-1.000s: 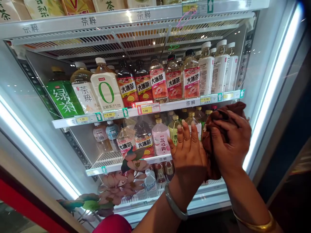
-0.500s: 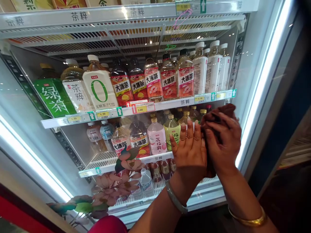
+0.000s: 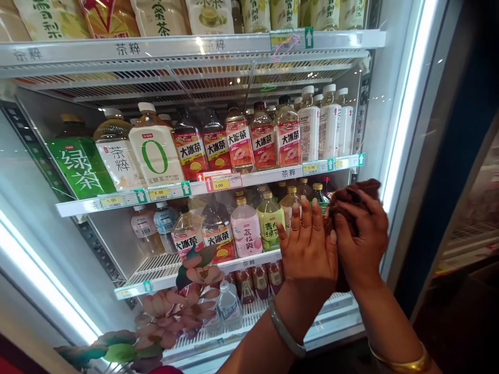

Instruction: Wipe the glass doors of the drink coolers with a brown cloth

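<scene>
My left hand [image 3: 307, 252] lies flat with its fingers stretched and slightly apart, palm toward the glass front of a lit drinks cooler. Close beside it, my right hand [image 3: 363, 241] is closed on a dark brown cloth [image 3: 368, 188], which bunches up above the fingers and hangs down between the two hands. The cloth appears to be against the glass. A grey bangle [image 3: 284, 327] circles my left wrist, a gold bangle [image 3: 401, 363] my right. Behind the hands, part of the lower shelf of bottles is hidden.
Through the glass, bottled drinks stand on shelves with price strips [image 3: 218, 182]. Pink flower decals [image 3: 175, 311] with green leaves decorate the lower left of the glass. A bright light strip [image 3: 413, 88] runs down the cooler's right side, beside a dark frame [image 3: 440, 171].
The view has tilted up, so the shelves sit lower and slightly left, with more of the top row showing. My hands and the cloth have shifted slightly right relative to the bottles behind.
</scene>
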Motion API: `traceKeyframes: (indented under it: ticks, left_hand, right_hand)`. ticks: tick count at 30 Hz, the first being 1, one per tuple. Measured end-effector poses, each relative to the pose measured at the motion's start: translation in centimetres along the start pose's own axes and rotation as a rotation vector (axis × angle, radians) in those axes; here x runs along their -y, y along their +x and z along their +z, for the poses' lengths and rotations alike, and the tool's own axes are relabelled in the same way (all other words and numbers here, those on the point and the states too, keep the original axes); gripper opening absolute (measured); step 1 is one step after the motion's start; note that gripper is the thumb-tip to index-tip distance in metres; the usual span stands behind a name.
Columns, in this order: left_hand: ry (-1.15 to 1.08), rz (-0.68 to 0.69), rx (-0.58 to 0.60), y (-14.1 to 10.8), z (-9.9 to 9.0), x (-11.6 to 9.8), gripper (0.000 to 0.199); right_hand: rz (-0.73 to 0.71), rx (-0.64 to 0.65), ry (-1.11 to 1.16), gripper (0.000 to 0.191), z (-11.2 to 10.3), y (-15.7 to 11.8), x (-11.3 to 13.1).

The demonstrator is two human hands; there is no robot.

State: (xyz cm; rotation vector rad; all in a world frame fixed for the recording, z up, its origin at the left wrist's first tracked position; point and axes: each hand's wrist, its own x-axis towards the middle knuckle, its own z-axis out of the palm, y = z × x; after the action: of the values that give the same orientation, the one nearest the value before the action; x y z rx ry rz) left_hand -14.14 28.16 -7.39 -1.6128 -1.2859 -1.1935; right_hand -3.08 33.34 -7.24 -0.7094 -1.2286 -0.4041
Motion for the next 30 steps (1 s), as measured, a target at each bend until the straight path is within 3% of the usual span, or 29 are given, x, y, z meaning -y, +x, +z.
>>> traceKeyframes:
  ticks: [3, 6, 10, 13, 18, 22, 25, 27, 30]
  left_hand:
    - [-0.001, 0.017, -0.021, 0.1, 0.3, 0.0, 0.066]
    - [0.011, 0.033, -0.008, 0.1, 0.4, 0.0, 0.066]
    - [0.059, 0.011, -0.01, 0.3, 0.6, -0.5, 0.063]
    - [0.093, 0.003, -0.028, 0.4, 1.1, -0.7, 0.061]
    - [0.113, 0.055, -0.057, -0.2, 1.7, 0.0, 0.061]
    - [0.104, 0.11, -0.049, -1.1, 2.2, 0.0, 0.061]
    - [0.091, 0.118, -0.021, -1.2, 2.4, -0.8, 0.062]
    - [0.076, 0.106, -0.006, -1.0, 2.6, -1.3, 0.062]
    - [0.05, 0.115, -0.007, -1.0, 3.0, -1.5, 0.062]
  right_hand:
    - [-0.178, 0.078, 0.063, 0.032, 0.5, -0.7, 0.7]
    - [-0.288, 0.073, 0.022, 0.04, 0.2, -1.8, -0.8]
    - [-0.105, 0.005, -0.045, 0.035, -0.6, -1.5, -2.8]
    - [-0.006, 0.001, -0.054, 0.029, -0.8, 0.0, -2.0]
    - [-0.201, 0.121, 0.038, 0.032, -0.5, 0.3, -0.5]
    - [-0.296, 0.076, -0.032, 0.034, -0.7, -1.5, -2.9]
    - [-0.135, -0.033, -0.076, 0.032, -0.8, -1.6, -4.3]
    - [0.012, -0.085, -0.092, 0.028, -0.8, -0.7, -3.8]
    - [-0.001, -0.007, -0.043, 0.024, -0.7, 0.7, -1.8]
